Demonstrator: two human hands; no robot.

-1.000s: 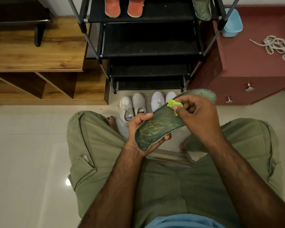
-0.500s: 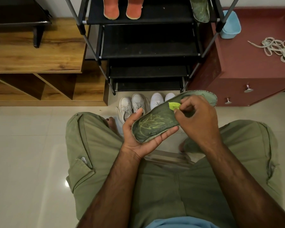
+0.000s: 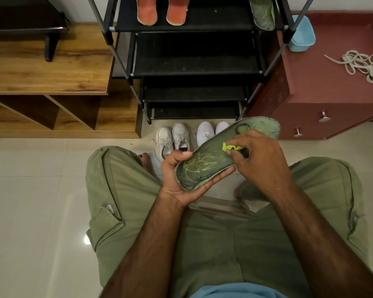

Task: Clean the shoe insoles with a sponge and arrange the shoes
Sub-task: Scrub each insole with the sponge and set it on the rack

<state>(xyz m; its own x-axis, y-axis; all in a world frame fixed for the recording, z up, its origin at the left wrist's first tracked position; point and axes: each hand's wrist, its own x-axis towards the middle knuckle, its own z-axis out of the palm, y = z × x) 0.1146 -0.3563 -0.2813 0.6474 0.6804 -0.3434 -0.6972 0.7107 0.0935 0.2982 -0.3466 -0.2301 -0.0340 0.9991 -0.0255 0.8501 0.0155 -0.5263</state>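
I sit with a green insole (image 3: 207,166) held over my lap. My left hand (image 3: 181,179) grips its near end from below, thumb on top. My right hand (image 3: 261,160) pinches a small lime-green sponge (image 3: 232,147) and presses it onto the middle of the insole. Two pairs of white shoes (image 3: 174,138) stand on the floor under the black shoe rack (image 3: 194,67). On the rack's top shelf lie two orange insoles (image 3: 159,11) and another green insole (image 3: 264,14).
A wooden shelf unit (image 3: 47,67) stands left of the rack. To the right is a maroon cabinet (image 3: 332,93) with a light blue tub (image 3: 302,33) and a heap of laces (image 3: 362,65) on top. Pale floor tiles lie on both sides of my legs.
My right hand has slid the sponge a little along the insole toward its middle. The left hand has kept its grip and the insole has tilted slightly.
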